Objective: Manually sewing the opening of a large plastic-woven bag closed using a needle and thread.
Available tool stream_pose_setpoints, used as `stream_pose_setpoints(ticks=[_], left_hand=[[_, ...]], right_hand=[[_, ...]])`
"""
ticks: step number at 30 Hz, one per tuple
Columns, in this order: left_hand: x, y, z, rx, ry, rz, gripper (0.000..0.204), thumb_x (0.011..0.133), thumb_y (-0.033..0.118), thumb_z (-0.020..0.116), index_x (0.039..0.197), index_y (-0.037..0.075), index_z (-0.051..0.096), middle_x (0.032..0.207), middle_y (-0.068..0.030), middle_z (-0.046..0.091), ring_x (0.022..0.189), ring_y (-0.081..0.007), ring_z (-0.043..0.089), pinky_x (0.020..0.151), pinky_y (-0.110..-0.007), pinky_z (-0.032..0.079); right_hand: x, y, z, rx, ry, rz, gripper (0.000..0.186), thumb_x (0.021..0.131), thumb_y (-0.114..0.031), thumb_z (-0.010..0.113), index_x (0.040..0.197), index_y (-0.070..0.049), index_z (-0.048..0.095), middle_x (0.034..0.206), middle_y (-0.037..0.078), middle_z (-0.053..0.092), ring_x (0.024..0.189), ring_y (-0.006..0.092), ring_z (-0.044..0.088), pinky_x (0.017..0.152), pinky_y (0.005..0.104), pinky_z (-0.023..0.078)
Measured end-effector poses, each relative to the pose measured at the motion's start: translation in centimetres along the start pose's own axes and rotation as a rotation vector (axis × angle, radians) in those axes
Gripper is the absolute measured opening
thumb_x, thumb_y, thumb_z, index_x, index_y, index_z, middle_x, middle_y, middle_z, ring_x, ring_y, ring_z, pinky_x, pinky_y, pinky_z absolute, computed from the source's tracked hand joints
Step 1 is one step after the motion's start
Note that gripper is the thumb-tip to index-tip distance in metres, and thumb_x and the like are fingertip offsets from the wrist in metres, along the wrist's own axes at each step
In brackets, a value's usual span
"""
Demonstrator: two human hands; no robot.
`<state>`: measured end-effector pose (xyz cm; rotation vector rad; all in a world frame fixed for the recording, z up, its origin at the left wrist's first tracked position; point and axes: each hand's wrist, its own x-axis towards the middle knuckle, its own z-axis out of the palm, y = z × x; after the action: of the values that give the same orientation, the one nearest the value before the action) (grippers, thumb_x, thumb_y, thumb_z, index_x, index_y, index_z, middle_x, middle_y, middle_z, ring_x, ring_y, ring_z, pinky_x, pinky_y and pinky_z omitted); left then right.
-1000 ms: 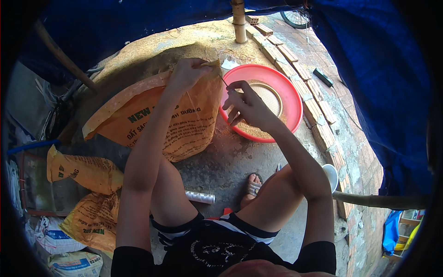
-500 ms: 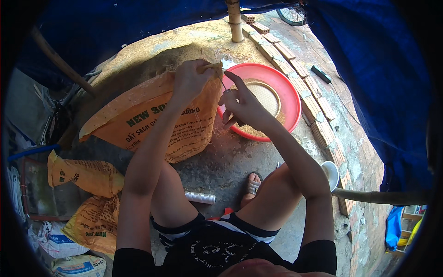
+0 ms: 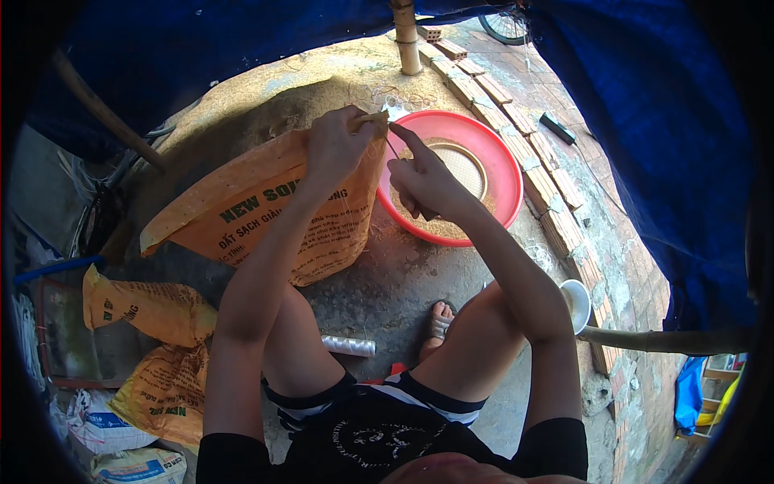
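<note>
A full-looking orange printed sack (image 3: pixel 278 206) leans in front of me, its top edge folded over. My left hand (image 3: pixel 334 145) is closed on the folded edge near the sack's right corner. My right hand (image 3: pixel 425 181), just right of that corner, has its fingers curled round a thin needle-like metal tool (image 3: pixel 392 146). Its index finger points up to the sack's corner, and the tool's tip is at the sack's edge. Most of the tool is hidden in my palm. A silvery-white spool of thread (image 3: pixel 348 346) lies on the floor between my legs.
Behind my right hand stands a red round tray (image 3: pixel 517 189) holding grain and a round sieve (image 3: pixel 466 171). Bricks (image 3: pixel 559 226) line the right side, near a white bowl (image 3: pixel 577 307). More orange sacks (image 3: pixel 157 309) lie at left. A bamboo post (image 3: pixel 405 44) stands ahead.
My right hand's fingers have curled in more tightly round the tool, and the hand has turned slightly. My left hand has barely moved and keeps its hold on the sack's edge.
</note>
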<state>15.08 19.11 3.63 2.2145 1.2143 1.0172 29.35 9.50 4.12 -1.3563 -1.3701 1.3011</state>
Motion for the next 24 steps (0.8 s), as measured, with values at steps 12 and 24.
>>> stream_pose_setpoints(ticks=[12, 24], left_hand=[[-0.4, 0.2, -0.3, -0.067, -0.085, 0.039, 0.022, 0.078, 0.016, 0.06, 0.094, 0.002, 0.063, 0.079, -0.0111, 0.065, 0.071, -0.0158, 0.062, 0.064, -0.027, 0.046], [-0.7, -0.8, 0.3, -0.136, 0.002, 0.104, 0.023, 0.082, 0.016, 0.058, 0.098, 0.0, 0.061, 0.083, -0.0109, 0.065, 0.073, -0.0138, 0.061, 0.064, -0.026, 0.047]], right_hand=[[0.6, 0.2, -0.4, 0.143, -0.056, 0.045, 0.058, 0.086, -0.014, 0.044, 0.138, -0.016, 0.017, 0.057, 0.003, 0.048, 0.041, 0.0099, 0.045, 0.036, 0.0235, 0.038], [1.2, 0.4, -1.5, 0.331, -0.221, 0.126, 0.056, 0.089, -0.018, 0.043, 0.138, -0.016, 0.016, 0.058, 0.0, 0.046, 0.037, 0.0059, 0.04, 0.03, 0.0178, 0.033]])
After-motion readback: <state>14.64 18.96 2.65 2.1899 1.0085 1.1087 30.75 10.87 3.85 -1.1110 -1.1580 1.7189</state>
